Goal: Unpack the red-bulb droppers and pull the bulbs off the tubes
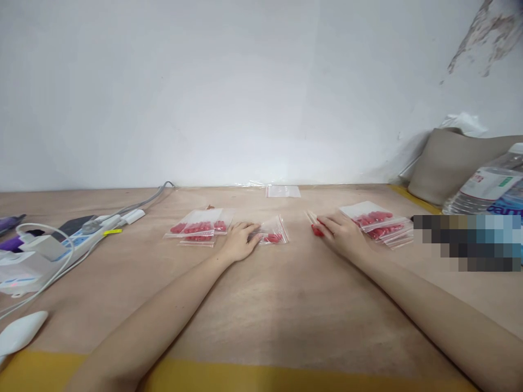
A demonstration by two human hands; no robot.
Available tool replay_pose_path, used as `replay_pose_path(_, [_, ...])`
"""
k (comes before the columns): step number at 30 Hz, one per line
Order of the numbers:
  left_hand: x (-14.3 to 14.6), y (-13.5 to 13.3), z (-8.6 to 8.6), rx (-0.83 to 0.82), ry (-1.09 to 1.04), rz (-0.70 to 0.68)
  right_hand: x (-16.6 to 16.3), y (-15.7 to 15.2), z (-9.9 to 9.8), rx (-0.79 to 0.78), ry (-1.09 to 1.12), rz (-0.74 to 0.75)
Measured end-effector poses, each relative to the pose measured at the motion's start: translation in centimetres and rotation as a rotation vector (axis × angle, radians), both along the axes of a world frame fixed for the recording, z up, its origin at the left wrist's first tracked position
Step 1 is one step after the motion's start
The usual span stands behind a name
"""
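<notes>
My left hand (pixel 242 242) rests low over the table, its thumb and fingers closed on the left end of a clear zip bag (pixel 281 226). A few red pieces (pixel 273 238) lie inside that bag. To the right, my right hand (pixel 343 234) is closed around a small bunch of red-ended pale sticks (pixel 316 230), their thin ends pointing away from me. The fingers partly hide the bunch. Left of my left hand lies a pile of zip bags with red pieces (pixel 199 227). Another pile of filled zip bags (pixel 378 223) sits just beyond my right wrist.
A flat white-backed bag (pixel 283 191) lies by the wall. On the left are a power strip (pixel 87 237) with plugs and cables, and a white object (pixel 22 332). At the right stand a water bottle (pixel 486 185) and a grey-beige container (pixel 439 163). Yellow tape (pixel 229 375) edges the table.
</notes>
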State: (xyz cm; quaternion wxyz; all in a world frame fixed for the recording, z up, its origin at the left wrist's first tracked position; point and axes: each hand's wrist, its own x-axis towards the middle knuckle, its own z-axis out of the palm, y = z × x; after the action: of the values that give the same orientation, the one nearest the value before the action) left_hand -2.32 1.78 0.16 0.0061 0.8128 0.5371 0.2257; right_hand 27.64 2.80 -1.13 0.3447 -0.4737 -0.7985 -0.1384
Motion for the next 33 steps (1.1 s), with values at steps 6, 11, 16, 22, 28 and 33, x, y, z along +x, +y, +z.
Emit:
replay_pose_path(6, [0.1, -0.1, 0.2, -0.014, -0.005, 0.012, 1.3, 0.9, -0.7, -0.024, 0.183, -0.033])
replay_pose_path(11, [0.1, -0.1, 0.2, -0.019, 0.027, -0.012, 0.7, 0.1, -0.7, -0.214, 0.256, -0.109])
replay_pose_path(16, [0.1, 0.1, 0.2, -0.056, 0.065, -0.045, -0.2, -0.5, -0.5, -0.281, 0.263, -0.133])
replay_pose_path(22, [-0.2, 0.4, -0.4, 0.027, 0.018, -0.036, -0.2, -0.3, -0.3, -0.431, 0.256, -0.309])
replay_pose_path(28, [-0.1, 0.3, -0.4, 0.005, 0.009, -0.109, -0.4, -0.3, -0.1, -0.319, 0.311, -0.251])
replay_pose_path(33, [0.1, 0.3, -0.2, -0.104, 0.054, -0.21, -2.6, -1.4, 0.6, -0.287, 0.331, 0.043])
